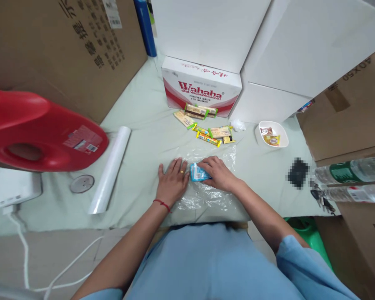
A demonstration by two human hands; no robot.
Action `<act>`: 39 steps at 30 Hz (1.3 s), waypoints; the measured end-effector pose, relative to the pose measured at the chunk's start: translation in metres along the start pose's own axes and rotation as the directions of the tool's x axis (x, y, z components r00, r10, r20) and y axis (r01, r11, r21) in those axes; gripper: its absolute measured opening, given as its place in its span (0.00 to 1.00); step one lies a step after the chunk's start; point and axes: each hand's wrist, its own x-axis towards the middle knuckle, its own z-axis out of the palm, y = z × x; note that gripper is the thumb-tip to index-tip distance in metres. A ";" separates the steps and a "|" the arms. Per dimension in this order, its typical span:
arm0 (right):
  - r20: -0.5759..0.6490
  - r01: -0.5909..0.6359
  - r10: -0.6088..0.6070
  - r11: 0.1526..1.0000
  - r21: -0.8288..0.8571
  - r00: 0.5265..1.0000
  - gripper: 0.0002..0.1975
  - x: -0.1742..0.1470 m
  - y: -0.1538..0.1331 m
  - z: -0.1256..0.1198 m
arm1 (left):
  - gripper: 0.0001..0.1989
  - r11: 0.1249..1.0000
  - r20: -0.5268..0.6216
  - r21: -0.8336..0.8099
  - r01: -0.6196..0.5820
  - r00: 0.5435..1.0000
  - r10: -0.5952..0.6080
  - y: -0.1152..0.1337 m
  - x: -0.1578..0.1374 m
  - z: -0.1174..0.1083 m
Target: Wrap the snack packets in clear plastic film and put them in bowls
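My left hand (171,181) lies flat on the cloth and the left edge of a clear plastic sheet (203,201), fingers stretched out. My right hand (221,174) closes over the right end of a small blue-and-white packet (197,172) resting on that sheet; its far end is hidden under the fingers, and I cannot tell whether it is one packet or a small stack. Just beyond the sheet lie several wrapped snacks: yellow sticks (208,139), a pale wafer packet (220,132) and brown-and-cream wafer packets (196,111).
A Wahaha carton (203,85) stands behind the snacks. Right of it sits a white bowl (271,145) holding small packets. Plastic bottles (346,171) and keys (323,200) lie at the right edge. A white roll (111,168) and a red jug (50,129) are on the left.
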 end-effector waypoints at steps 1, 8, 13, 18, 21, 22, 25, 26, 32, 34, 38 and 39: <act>0.022 0.007 -0.006 1.000 -0.010 1.000 0.38 0.004 -0.002 0.000 | 0.27 1.000 -0.005 -0.001 -0.001 1.000 0.001 0.000 0.000 0.000; 0.112 -0.032 0.050 0.986 -0.162 0.992 0.36 0.020 -0.016 0.003 | 0.26 1.000 -0.009 0.020 -0.004 1.000 0.005 0.000 -0.001 0.000; 0.121 -0.077 0.106 0.971 -0.225 0.987 0.36 0.015 -0.020 0.000 | 0.26 1.000 -0.022 0.012 -0.004 1.000 0.004 -0.001 0.000 0.002; 0.121 -0.066 0.094 0.974 -0.215 0.988 0.34 0.010 -0.018 0.001 | 0.26 1.000 -0.031 -0.003 -0.009 0.999 0.009 -0.001 -0.001 0.003; 0.094 -0.043 0.060 0.983 -0.178 0.994 0.35 0.007 -0.012 0.004 | 0.26 1.000 -0.023 -0.017 0.006 1.000 -0.007 -0.002 -0.001 0.002; 0.078 -0.036 0.050 0.986 -0.164 0.996 0.36 0.004 -0.009 0.005 | 0.26 1.000 -0.018 -0.027 0.015 1.000 -0.016 -0.003 0.000 0.002; -0.010 -0.027 0.026 0.994 -0.102 1.000 0.38 -0.011 -0.001 0.004 | 0.27 0.996 -0.008 -0.072 0.045 0.999 -0.046 -0.008 0.000 0.000; -0.059 -0.020 0.016 0.997 -0.071 0.998 0.36 -0.020 0.001 0.003 | 0.27 0.994 -0.012 -0.089 0.055 0.998 -0.056 -0.010 0.001 0.000; -0.262 0.120 -0.090 0.988 0.099 0.961 0.23 -0.098 -0.007 0.023 | 0.22 0.988 -0.091 -0.135 0.067 0.993 -0.080 -0.023 0.000 -0.005; -0.256 0.143 -0.119 0.987 0.076 0.959 0.23 -0.120 -0.011 0.041 | 0.20 0.991 -0.120 -0.125 0.043 0.991 -0.059 -0.029 -0.002 -0.011; -0.321 0.106 -0.077 0.992 0.074 0.944 0.10 -0.136 -0.015 0.068 | 0.24 0.989 -0.148 -0.131 -0.070 0.988 0.050 -0.050 -0.009 -0.025; -0.342 0.096 -0.056 0.990 0.100 0.938 0.09 -0.135 -0.015 0.069 | 0.27 0.982 -0.130 -0.140 -0.128 0.985 0.110 -0.056 -0.012 -0.028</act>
